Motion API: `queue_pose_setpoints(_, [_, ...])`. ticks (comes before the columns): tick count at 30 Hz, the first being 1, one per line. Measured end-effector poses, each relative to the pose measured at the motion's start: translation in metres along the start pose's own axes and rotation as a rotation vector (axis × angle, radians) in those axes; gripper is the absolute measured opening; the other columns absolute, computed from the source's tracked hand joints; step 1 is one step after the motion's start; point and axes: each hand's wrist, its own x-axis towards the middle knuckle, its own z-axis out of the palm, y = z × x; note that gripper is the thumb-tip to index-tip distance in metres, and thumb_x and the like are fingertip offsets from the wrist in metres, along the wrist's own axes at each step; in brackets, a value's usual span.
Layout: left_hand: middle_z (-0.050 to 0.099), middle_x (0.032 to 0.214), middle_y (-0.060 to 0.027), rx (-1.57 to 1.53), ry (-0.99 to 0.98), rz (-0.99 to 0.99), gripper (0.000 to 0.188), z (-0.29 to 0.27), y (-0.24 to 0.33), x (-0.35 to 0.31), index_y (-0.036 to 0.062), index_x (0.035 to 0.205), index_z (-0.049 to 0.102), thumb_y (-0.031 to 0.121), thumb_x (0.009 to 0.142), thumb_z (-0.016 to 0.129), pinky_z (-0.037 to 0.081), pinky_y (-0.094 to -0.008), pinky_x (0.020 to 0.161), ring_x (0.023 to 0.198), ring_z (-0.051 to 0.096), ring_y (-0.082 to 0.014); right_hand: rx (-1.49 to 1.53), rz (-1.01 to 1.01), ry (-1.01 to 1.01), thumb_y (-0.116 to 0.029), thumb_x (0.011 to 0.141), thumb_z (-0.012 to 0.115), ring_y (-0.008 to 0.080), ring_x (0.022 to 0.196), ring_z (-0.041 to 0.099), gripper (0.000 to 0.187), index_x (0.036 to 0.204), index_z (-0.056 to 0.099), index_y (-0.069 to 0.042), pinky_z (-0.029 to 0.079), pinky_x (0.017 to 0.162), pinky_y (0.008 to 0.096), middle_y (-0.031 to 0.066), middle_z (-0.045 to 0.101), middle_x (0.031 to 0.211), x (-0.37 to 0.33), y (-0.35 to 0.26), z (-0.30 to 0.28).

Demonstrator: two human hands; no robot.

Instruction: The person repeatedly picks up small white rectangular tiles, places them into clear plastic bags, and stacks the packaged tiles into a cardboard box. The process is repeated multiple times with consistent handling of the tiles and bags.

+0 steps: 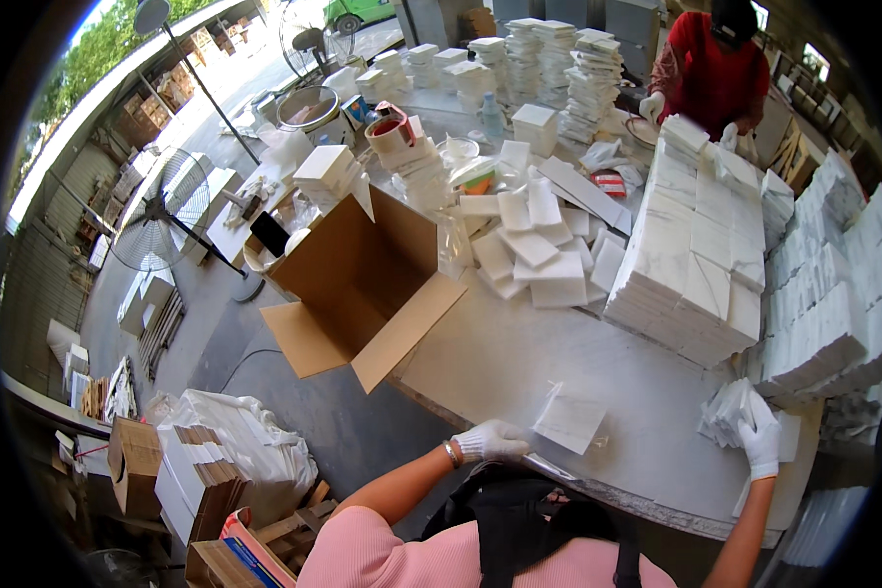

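My left hand (495,441), in a white glove, rests at the table's near edge with its fingers drawn together. A shiny strip of clear plastic (551,466) lies by its fingertips; whether the hand pinches it is hidden. Just beyond is a white tile in a clear plastic bag (570,419), lying flat on the table (451,363). Far to the right, my gloved right hand (758,439) closes over the end of a short row of white marble tiles (721,416) standing on edge.
An open cardboard box (363,269) stands at the table's left edge. Loose white tiles (534,240) lie in a heap beyond. A large block of stacked marble tiles (691,245) rises at right, with more stacks (823,294) beside it. A co-worker in red (715,73) stands behind.
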Motion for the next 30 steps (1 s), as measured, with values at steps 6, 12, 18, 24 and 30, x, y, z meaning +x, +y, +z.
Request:
queue_pose_setpoints(6, [0.066,0.078,0.0018,-0.019,0.061,-0.029,0.029,-0.002,0.010,-0.012,0.0000,0.088,0.071,0.029,0.093,0.068,0.047,-0.0243,0.069,0.074,0.057,-0.0065,0.073,0.074,0.124,-0.003,0.088,0.069,0.0185,0.107,0.068,0.036,0.124,0.067,0.004,0.051,0.095,0.0307,0.0135,0.073,0.117,0.020,-0.083,-0.009])
queue_pose_setpoints(12, [0.066,0.076,0.0012,0.008,0.005,-0.015,0.028,-0.004,0.011,-0.002,0.0017,0.086,0.072,0.029,0.092,0.069,0.046,-0.0233,0.067,0.071,0.055,-0.0059,0.408,-0.023,-0.255,-0.009,0.084,0.077,0.0084,0.102,0.063,0.048,0.130,0.066,-0.003,0.050,0.094,0.0272,0.0080,0.073,0.119,0.027,-0.206,0.051])
queue_pose_setpoints(18, [0.065,0.076,0.0019,0.029,-0.001,0.006,0.029,-0.009,-0.001,-0.003,0.0018,0.086,0.071,0.029,0.093,0.068,0.046,-0.0246,0.067,0.071,0.053,-0.0066,0.601,0.081,-0.685,-0.017,0.086,0.075,0.0154,0.105,0.066,0.045,0.129,0.067,-0.004,0.052,0.095,0.0309,0.0103,0.072,0.121,0.049,-0.239,0.160])
queue_pose_setpoints(24, [0.063,0.074,0.0001,0.090,0.016,0.085,0.030,-0.007,0.001,-0.004,0.0003,0.084,0.069,0.028,0.094,0.067,0.045,-0.0258,0.068,0.071,0.051,-0.0074,-0.188,-0.195,-0.571,-0.043,0.084,0.073,0.0314,0.122,0.059,0.062,0.135,0.062,-0.009,0.047,0.102,0.0401,0.0139,0.065,0.128,0.049,-0.250,0.176])
queue_pose_setpoints(30, [0.064,0.074,-0.0005,0.010,-0.005,0.078,0.030,-0.006,0.008,-0.007,-0.0001,0.084,0.069,0.028,0.094,0.067,0.046,-0.0262,0.069,0.071,0.053,-0.0076,-0.388,-0.423,-0.408,-0.058,0.062,0.082,0.0372,0.139,0.039,0.109,0.151,0.042,-0.011,0.031,0.114,0.0508,0.0180,0.042,0.151,0.003,-0.257,0.194])
